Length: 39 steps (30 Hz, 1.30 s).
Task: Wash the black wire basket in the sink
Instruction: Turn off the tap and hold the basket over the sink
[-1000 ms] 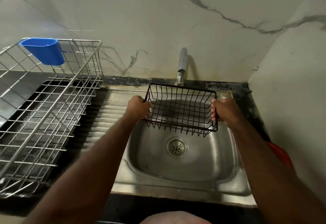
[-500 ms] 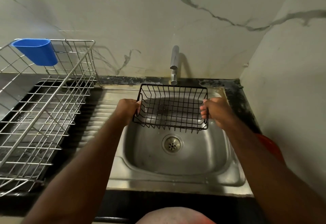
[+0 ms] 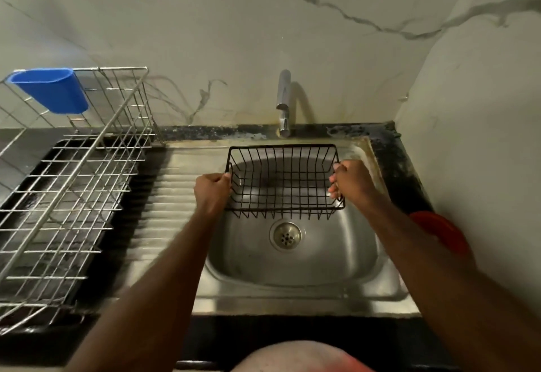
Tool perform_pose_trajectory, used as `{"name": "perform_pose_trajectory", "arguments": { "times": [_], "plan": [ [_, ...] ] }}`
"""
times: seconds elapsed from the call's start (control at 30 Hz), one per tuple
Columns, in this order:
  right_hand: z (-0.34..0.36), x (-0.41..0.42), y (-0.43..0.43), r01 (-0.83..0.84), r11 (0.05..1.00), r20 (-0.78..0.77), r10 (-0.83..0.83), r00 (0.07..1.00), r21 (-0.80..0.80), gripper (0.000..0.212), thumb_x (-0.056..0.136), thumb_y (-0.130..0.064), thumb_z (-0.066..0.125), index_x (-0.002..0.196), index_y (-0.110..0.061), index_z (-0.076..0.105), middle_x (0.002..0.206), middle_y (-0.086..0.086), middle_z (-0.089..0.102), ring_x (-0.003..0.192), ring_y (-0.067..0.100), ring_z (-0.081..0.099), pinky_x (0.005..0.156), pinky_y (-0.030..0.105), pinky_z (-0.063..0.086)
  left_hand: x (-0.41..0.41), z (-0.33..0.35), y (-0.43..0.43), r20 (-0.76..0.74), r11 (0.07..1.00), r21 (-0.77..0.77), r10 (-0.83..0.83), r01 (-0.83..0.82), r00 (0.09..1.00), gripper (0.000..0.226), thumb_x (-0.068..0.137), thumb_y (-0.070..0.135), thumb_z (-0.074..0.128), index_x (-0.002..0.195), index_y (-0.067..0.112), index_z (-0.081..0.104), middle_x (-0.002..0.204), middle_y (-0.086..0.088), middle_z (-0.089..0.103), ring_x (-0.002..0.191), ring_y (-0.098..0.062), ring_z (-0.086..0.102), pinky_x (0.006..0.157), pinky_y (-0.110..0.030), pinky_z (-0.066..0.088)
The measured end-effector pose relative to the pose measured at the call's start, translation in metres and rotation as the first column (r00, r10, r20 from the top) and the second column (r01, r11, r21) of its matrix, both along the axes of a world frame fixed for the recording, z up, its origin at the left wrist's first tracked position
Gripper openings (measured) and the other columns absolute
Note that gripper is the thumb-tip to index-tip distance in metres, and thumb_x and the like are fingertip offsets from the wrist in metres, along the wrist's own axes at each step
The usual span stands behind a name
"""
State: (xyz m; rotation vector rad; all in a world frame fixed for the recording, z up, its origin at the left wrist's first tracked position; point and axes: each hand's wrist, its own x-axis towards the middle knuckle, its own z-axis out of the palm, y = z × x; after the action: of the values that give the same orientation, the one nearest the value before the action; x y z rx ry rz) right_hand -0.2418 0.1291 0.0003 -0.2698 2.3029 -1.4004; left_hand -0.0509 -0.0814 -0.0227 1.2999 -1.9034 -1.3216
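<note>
I hold a small black wire basket [image 3: 283, 180] level over the steel sink [image 3: 295, 257], its open side up. My left hand [image 3: 212, 191] grips the basket's left rim and my right hand [image 3: 349, 183] grips the right rim. The chrome tap [image 3: 284, 102] stands on the back wall just behind the basket, and no water is seen running. The drain [image 3: 286, 235] shows below the basket's near edge.
A steel dish rack [image 3: 67, 196] with a blue plastic cup [image 3: 51, 89] hung on it stands on the left counter. The ribbed draining board [image 3: 172, 205] lies between rack and sink. A red object [image 3: 439, 232] sits at the right by the marble wall.
The basket, held by both hands, has shifted a little toward the back of the sink, closer under the tap. Both grips are unchanged.
</note>
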Motion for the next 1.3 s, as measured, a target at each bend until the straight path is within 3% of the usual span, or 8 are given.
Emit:
{"name": "perform_pose_trajectory", "arguments": {
  "times": [0.17,0.33,0.5,0.63,0.87,0.93,1.1,1.3],
  "plan": [
    [0.007,0.000,0.006,0.028,0.999,-0.037,-0.029,0.999,-0.027,0.025,0.104,-0.019,0.039,0.102,-0.004,0.059,0.076,0.013,0.059,0.046,0.017,0.052,0.039,0.026,0.045,-0.001,0.012,0.013,-0.160,1.000,-0.003,0.009,-0.010,0.987,0.033,0.100,0.017,0.058,0.070,0.008,0.067,0.055,0.001,0.057,0.043,-0.001,0.049,0.046,-0.016,0.042],
    [0.005,0.006,0.005,0.056,0.998,0.019,-0.056,0.998,-0.032,0.025,0.103,-0.018,0.040,0.112,-0.007,0.061,0.074,0.006,0.060,0.048,0.015,0.050,0.039,0.024,0.039,0.000,0.003,0.013,-0.107,0.994,0.017,0.107,-0.105,0.989,0.027,0.098,0.021,0.061,0.078,0.006,0.073,0.064,-0.002,0.064,0.061,-0.016,0.057,0.056,-0.026,0.048],
    [0.016,0.011,0.006,0.117,0.991,-0.126,-0.124,0.984,-0.066,0.032,0.103,-0.025,0.040,0.080,-0.013,0.059,0.065,0.000,0.053,0.051,0.010,0.042,0.043,0.020,0.031,0.000,0.016,0.021,-0.171,0.985,-0.138,0.083,-0.107,0.982,0.040,0.101,0.024,0.055,0.077,-0.007,0.065,0.066,-0.010,0.060,0.060,-0.017,0.051,0.056,-0.030,0.042],
    [0.020,0.016,0.006,0.126,0.977,-0.238,-0.165,0.957,-0.170,0.026,0.103,-0.022,0.042,0.092,-0.012,0.063,0.074,0.002,0.059,0.057,0.009,0.047,0.042,0.010,0.032,0.003,0.022,0.024,-0.237,0.962,-0.253,0.036,-0.098,0.971,0.038,0.102,0.021,0.054,0.067,0.006,0.058,0.059,-0.002,0.052,0.056,-0.011,0.043,0.051,-0.021,0.036],
    [0.012,0.019,0.006,0.132,0.967,-0.301,-0.196,0.933,-0.220,0.032,0.102,-0.018,0.045,0.079,-0.002,0.060,0.069,0.004,0.056,0.060,0.012,0.047,0.050,0.017,0.033,0.002,0.011,0.021,-0.306,0.988,-0.111,0.068,-0.107,0.950,0.037,0.101,0.021,0.053,0.074,-0.003,0.063,0.059,-0.004,0.049,0.057,-0.017,0.043,0.054,-0.033,0.037],
    [0.013,0.019,0.007,0.133,0.963,-0.336,-0.209,0.918,-0.236,0.025,0.101,-0.018,0.046,0.083,-0.014,0.063,0.072,-0.004,0.057,0.066,0.009,0.052,0.057,0.015,0.036,0.002,0.013,0.025,-0.342,0.982,-0.145,0.063,-0.119,0.937,0.042,0.101,0.022,0.052,0.068,-0.002,0.057,0.056,-0.004,0.047,0.054,-0.017,0.041,0.052,-0.032,0.034],
    [0.010,0.018,0.005,0.165,0.948,-0.360,-0.259,0.896,-0.272,0.026,0.101,-0.020,0.046,0.094,-0.006,0.067,0.082,-0.003,0.058,0.077,0.011,0.053,0.071,0.024,0.041,0.000,0.021,0.026,-0.414,0.978,-0.158,0.059,-0.135,0.908,0.041,0.102,0.022,0.053,0.066,0.003,0.058,0.058,-0.007,0.048,0.056,-0.019,0.043,0.055,-0.030,0.037],
    [0.020,0.012,0.005,0.156,0.958,-0.363,-0.237,0.901,-0.240,0.037,0.101,-0.019,0.046,0.064,-0.022,0.050,0.063,-0.005,0.052,0.057,0.010,0.047,0.055,0.024,0.036,-0.008,0.019,0.024,-0.434,0.984,-0.034,0.142,-0.174,0.890,0.032,0.100,0.023,0.054,0.070,0.024,0.065,0.062,-0.006,0.057,0.059,-0.021,0.049,0.060,-0.037,0.042]
  ]
}}
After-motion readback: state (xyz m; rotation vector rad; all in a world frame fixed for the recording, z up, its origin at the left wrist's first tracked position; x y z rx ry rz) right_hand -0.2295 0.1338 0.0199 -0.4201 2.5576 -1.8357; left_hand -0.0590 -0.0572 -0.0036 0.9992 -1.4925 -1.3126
